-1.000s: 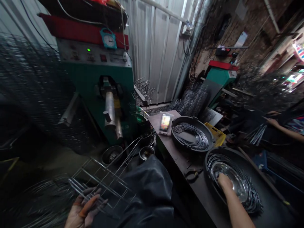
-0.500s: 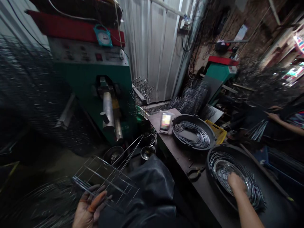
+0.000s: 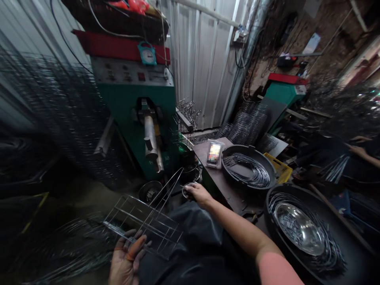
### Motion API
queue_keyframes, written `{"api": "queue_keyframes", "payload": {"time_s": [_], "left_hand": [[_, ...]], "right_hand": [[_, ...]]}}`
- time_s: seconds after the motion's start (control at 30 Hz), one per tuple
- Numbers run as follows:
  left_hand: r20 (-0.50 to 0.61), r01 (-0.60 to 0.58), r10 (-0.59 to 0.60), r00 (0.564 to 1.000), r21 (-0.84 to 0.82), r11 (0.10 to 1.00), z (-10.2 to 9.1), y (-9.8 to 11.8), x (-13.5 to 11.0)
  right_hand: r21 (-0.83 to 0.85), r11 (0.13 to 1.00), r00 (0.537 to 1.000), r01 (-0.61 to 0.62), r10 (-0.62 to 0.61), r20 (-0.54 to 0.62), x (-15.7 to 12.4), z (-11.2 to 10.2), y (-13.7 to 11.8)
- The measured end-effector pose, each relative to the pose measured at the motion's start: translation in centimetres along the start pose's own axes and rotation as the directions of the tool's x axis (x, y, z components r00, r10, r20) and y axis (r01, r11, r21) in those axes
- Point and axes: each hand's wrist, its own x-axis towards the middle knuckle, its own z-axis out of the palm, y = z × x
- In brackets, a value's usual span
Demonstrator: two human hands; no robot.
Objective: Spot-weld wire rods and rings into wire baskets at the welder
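My left hand (image 3: pixel 127 259) sits low at the bottom, palm up, fingers curled under the near edge of a wire grid rack (image 3: pixel 145 223) that rests tilted over my lap. My right hand (image 3: pixel 198 193) reaches left across my dark apron, fingers closed by a small steel bowl (image 3: pixel 187 190) below the table's corner; what they pinch is too small to name. Long wire ends (image 3: pixel 169 186) of the rack point up toward the green welding machine (image 3: pixel 139 114).
A dark table (image 3: pixel 225 190) on the right carries a black basin of wire rings (image 3: pixel 247 168), a bigger basin with a steel bowl (image 3: pixel 299 227), a phone (image 3: pixel 214 152) and pliers. Stacked wire racks (image 3: pixel 59 114) fill the left. Another person's hand (image 3: pixel 358 150) holds wires far right.
My right hand left the steel bowl in the big basin and swung left to the small bowl by the machine. The left hand and rack stayed nearly put; the view shifted right.
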Motion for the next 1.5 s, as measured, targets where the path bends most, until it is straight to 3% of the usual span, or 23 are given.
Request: {"api": "queue_keyframes", "payload": {"time_s": [0.1,0.2,0.37,0.5,1.1,1.5], "left_hand": [[-0.006,0.03,-0.03,1.0,-0.005,1.0,-0.6,-0.1,0.2],[-0.003,0.032,-0.032,0.999,-0.001,0.999,-0.8,-0.1,0.6],[0.016,0.004,-0.004,1.0,-0.006,1.0,-0.1,-0.4,1.2],[0.052,-0.022,0.023,0.998,-0.019,1.0,0.2,-0.9,1.8],[0.068,-0.025,0.028,0.997,-0.052,0.998,-1.4,-1.7,4.8],[0.058,0.011,-0.007,0.998,-0.068,0.998,-1.6,-1.6,5.9]], "right_hand": [[-0.003,1.0,1.0,-0.002,0.002,0.027,1.0,2.9,-0.1],[-0.022,0.999,0.999,0.048,-0.048,0.01,1.2,3.9,-0.2],[-0.09,0.984,0.988,0.154,-0.156,-0.016,1.1,3.4,-0.3],[-0.155,0.96,0.973,0.231,-0.23,0.027,1.8,2.9,-0.3],[-0.098,0.966,0.968,0.238,-0.228,0.104,5.6,4.6,-0.2],[-0.016,0.981,0.98,0.193,-0.192,0.058,6.8,6.2,0.1]]}}
